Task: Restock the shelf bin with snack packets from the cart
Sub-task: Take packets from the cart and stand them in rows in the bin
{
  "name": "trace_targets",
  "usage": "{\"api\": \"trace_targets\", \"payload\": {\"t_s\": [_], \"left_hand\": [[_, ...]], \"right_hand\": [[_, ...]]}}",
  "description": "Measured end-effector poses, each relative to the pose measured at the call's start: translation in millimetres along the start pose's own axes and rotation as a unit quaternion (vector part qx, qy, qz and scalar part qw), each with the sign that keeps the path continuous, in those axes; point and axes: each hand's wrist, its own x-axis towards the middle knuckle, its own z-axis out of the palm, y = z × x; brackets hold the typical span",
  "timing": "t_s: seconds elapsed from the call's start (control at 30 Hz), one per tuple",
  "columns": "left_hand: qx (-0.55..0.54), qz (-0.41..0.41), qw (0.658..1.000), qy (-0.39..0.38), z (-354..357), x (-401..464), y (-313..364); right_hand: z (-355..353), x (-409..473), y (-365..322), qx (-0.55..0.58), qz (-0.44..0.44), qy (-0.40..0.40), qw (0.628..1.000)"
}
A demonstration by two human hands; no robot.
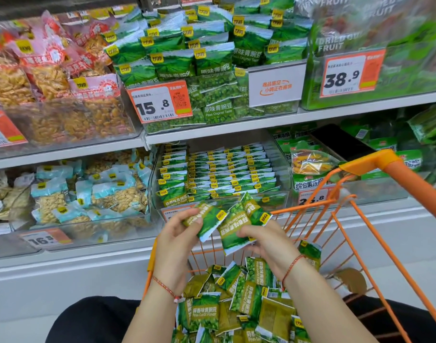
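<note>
Below both hands, loose green packets [239,305] lie heaped in the orange cart [360,219]. The left hand [177,233] pinches one packet [207,220] between thumb and fingers, and just beside it the right hand [266,240] grips a small fan of packets [239,224], the two lots nearly touching. Beyond the hands, the clear shelf bin [281,194] holds neat rows of the same packets standing on edge.
</note>
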Motion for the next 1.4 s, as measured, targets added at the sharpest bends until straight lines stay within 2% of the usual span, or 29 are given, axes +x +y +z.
{"api": "trace_targets", "payload": {"t_s": [0.07, 0.17, 0.27, 0.33, 0.47, 0.6, 0.7, 0.77, 0.87, 1.0, 1.1, 1.17, 1.23, 1.3, 1.4], "left_hand": [[-0.027, 0.016, 1.000, 0.004, -5, 6, 2], [-0.044, 0.000, 0.997, -0.056, -7, 7, 8], [0.060, 0.003, 0.994, -0.091, -1, 3, 8], [0.081, -0.016, 0.991, -0.105, -2, 5, 6], [-0.008, -0.107, 0.980, -0.166, -5, 5, 2], [-0.097, -0.114, 0.978, -0.145, -1, 2, -1], [-0.149, -0.109, 0.978, -0.098, 7, 0, -2], [-0.119, -0.090, 0.986, -0.079, 10, 1, -7], [-0.005, -0.058, 0.995, -0.076, 11, 0, -11], [0.086, -0.019, 0.992, -0.087, 15, -7, -8], [0.127, -0.016, 0.989, -0.077, 17, -10, -7], [0.135, -0.019, 0.986, -0.094, 14, -10, -6], [0.098, -0.027, 0.987, -0.123, 8, -8, 0], [0.054, -0.052, 0.990, -0.118, 2, -7, 7], [0.066, -0.082, 0.988, -0.117, -7, 0, 12]], "right_hand": [[1, -2, -1, -0.011, -0.002, -0.011, 1.000], [3, -6, -5, -0.003, -0.006, -0.026, 1.000], [3, -9, -7, 0.031, -0.018, -0.059, 0.998], [4, -10, -8, 0.053, -0.023, -0.069, 0.996], [6, -10, -10, 0.110, -0.006, -0.078, 0.991], [6, -12, -11, 0.135, -0.012, -0.079, 0.988], [7, -14, -10, 0.137, -0.028, -0.107, 0.984], [9, -16, -10, 0.116, -0.045, -0.123, 0.985], [12, -19, -10, 0.028, -0.089, -0.097, 0.991], [12, -16, -6, -0.079, -0.134, -0.081, 0.984], [14, -14, -3, -0.098, -0.152, -0.040, 0.983], [13, -14, -3, -0.106, -0.157, -0.017, 0.982], [13, -15, -3, -0.139, -0.158, -0.028, 0.977], [14, -18, -5, -0.154, -0.157, -0.077, 0.973], [17, -20, -3, -0.143, -0.146, -0.131, 0.970]]}}
